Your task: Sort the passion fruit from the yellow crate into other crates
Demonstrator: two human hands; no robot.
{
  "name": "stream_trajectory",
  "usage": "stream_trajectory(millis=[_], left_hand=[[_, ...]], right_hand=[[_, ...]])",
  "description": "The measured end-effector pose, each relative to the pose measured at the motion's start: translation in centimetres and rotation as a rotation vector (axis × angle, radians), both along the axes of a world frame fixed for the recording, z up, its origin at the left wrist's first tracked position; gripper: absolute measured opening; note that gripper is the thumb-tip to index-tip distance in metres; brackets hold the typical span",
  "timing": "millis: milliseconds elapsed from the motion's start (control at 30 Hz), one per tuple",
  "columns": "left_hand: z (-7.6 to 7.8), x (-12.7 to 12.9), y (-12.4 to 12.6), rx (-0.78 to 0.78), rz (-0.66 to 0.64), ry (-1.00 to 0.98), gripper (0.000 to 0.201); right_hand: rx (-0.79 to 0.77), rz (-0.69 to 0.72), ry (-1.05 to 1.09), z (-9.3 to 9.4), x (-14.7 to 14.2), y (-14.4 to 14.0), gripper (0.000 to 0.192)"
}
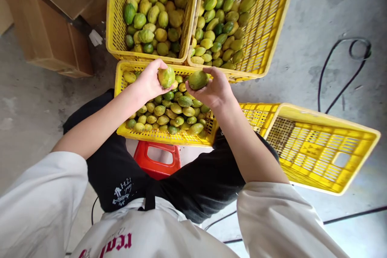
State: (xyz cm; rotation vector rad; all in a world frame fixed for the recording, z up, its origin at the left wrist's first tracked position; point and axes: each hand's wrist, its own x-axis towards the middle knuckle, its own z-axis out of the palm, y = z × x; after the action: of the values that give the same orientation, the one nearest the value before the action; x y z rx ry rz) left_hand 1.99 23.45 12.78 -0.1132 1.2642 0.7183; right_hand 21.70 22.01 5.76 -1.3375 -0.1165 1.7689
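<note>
My left hand (149, 80) grips a yellow-green fruit (167, 76) over the near yellow crate (121, 84). My right hand (213, 90) holds a greener fruit (198, 79) beside it, above the same crate. That crate is full of green and yellow fruits (173, 113). Both hands hover close together, the two fruits a little apart.
Two more yellow crates stand beyond: the far left crate (113, 28) and the far right crate (272, 24), both holding fruit. An empty yellow crate (320, 149) lies tilted at right. A red stool (157, 159) is under me. Cardboard boxes (48, 28) sit at left, a black cable (341, 68) at right.
</note>
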Motion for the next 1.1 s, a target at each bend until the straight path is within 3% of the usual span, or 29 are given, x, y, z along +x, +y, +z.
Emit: stream_trajectory(millis=[167,267,367,533,633,733,833,933,1033,1100], left_hand=[[0.0,0.1,0.0,-0.001,0.025,0.08,0.016],[0.6,0.5,-0.1,-0.009,0.031,0.092,0.011],[1.1,0.7,-0.2,-0.011,0.05,0.093,0.007],[0.7,0.6,-0.4,-0.007,0.064,0.046,0.006],[0.7,0.5,-0.4,-0.006,0.068,0.05,0.007],[1.1,0.9,-0.5,-0.017,0.058,0.074,0.006],[1.2,1.6,-0.5,-0.032,0.034,0.11,0.005],[0.5,2.8,-0.3,-0.063,0.033,0.126,0.008],[0.3,3.9,-0.1,-0.041,0.085,0.02,0.022],[1.3,4.3,0.1,0.06,0.097,-0.148,0.039]], right_hand=[[-0.036,0.032,-0.029,-1.2,-0.3,0.1,0.037],[-0.038,0.042,-0.012,-1.0,-1.2,0.3,0.035],[0.049,0.023,0.08,0.9,-2.3,0.7,0.037],[0.363,-0.047,0.226,5.7,-2.5,1.5,0.034],[0.406,-0.075,0.235,6.6,-1.9,1.8,0.027],[0.287,-0.097,0.204,5.2,-1.6,1.7,0.016],[0.022,-0.045,0.063,2.8,-1.6,1.3,0.007],[-0.204,-0.018,-0.05,1.3,-1.9,0.3,0.009],[-0.363,0.015,-0.082,1.3,-2.1,-1.0,0.01],[-0.417,0.013,-0.072,2.0,-2.3,-1.8,0.011]])
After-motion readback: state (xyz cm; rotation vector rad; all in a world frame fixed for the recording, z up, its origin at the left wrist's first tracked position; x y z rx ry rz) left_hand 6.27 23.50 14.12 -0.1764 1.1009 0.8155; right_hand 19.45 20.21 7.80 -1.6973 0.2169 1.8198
